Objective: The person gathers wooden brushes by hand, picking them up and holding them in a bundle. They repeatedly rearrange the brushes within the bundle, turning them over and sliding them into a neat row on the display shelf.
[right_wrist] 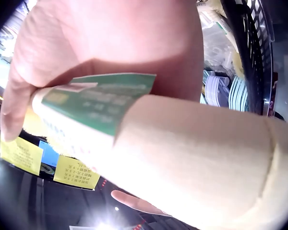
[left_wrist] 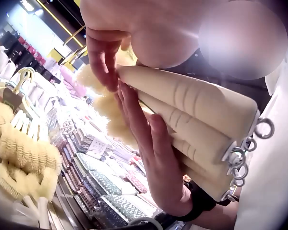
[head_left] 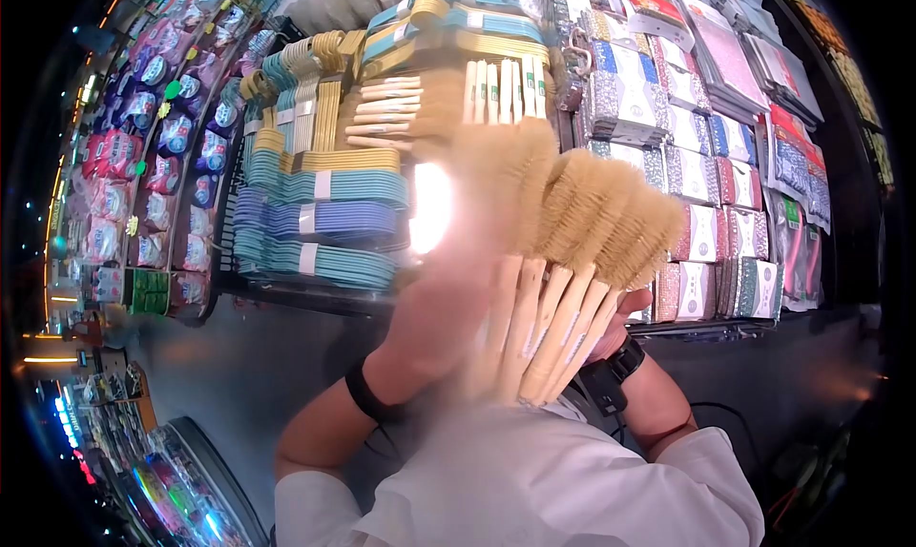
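Several bottle brushes (head_left: 596,213) with tan bristle heads and pale wooden handles (head_left: 563,332) are bunched between my hands, heads up and away from my chest. My left hand (head_left: 444,304), blurred in the head view, holds the bunch from the left; its fingers bend around the brushes near the necks in the left wrist view. From the other side my right hand (left_wrist: 156,143) grips the handles, partly hidden behind them in the head view. Small metal rings (left_wrist: 237,158) hang at the handle ends. A green label (right_wrist: 96,103) wraps one handle beside my right palm.
Ahead stands a display with banded teal and blue hangers (head_left: 320,218), more brushes (head_left: 506,89) with pale handles, and packs of patterned cloths (head_left: 701,232). Purple and pink packages (head_left: 153,137) fill the left rack. A black perforated basket wall (right_wrist: 254,52) is near my right hand.
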A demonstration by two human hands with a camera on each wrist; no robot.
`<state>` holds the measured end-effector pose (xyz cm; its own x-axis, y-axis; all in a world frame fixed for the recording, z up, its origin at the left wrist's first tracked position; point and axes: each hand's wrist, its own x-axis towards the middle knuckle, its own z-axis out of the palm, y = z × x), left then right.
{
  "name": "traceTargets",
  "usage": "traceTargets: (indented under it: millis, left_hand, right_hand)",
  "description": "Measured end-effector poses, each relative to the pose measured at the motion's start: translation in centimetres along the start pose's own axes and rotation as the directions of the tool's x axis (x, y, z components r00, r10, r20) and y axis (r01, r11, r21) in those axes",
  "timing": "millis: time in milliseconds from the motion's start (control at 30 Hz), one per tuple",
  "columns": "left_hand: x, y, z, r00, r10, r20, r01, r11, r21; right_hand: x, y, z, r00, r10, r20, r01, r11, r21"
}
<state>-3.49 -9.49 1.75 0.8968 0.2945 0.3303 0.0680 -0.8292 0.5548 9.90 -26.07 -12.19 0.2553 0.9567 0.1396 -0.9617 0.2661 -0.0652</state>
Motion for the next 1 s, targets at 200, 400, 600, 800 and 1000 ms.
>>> traceTargets:
  millis: [200,400,600,800,1000]
  left_hand:
    - [-1.0,-1.4,2.1,0.911,-0.410,-0.036,0.353,0.824,-0.443]
    - [-0.5,-2.2,0.4,0.837,-0.534,0.122,0.423,0.489,-0.763]
    - [0.1,-2.1,1.4,0.840,-0.527,0.128,0.496,0.651,-0.575]
    - [-0.9,-3.3,1.3,0.846,-0.499,0.187,0.485,0.576,-0.658]
    - [-2.9,-5.8,1.2,0.883,-0.418,0.215,0.462,0.687,-0.561]
  right_hand:
    - [-0.3,0.0,-0.8,0.999,0.004,-0.052,-0.006,0.999,-0.033]
    - [-0.1,0.7,-2.1,0.984,0.060,-0.166,-0.067,0.997,-0.032]
    - [1.2,1.1,-1.2,0.981,0.145,-0.132,-0.138,0.988,0.063]
    - [2.4,1.0,0.4,0.957,0.276,-0.092,-0.277,0.961,-0.004]
    - [3.5,0.8,1.5,0.883,0.426,-0.196,-0.434,0.901,0.001]
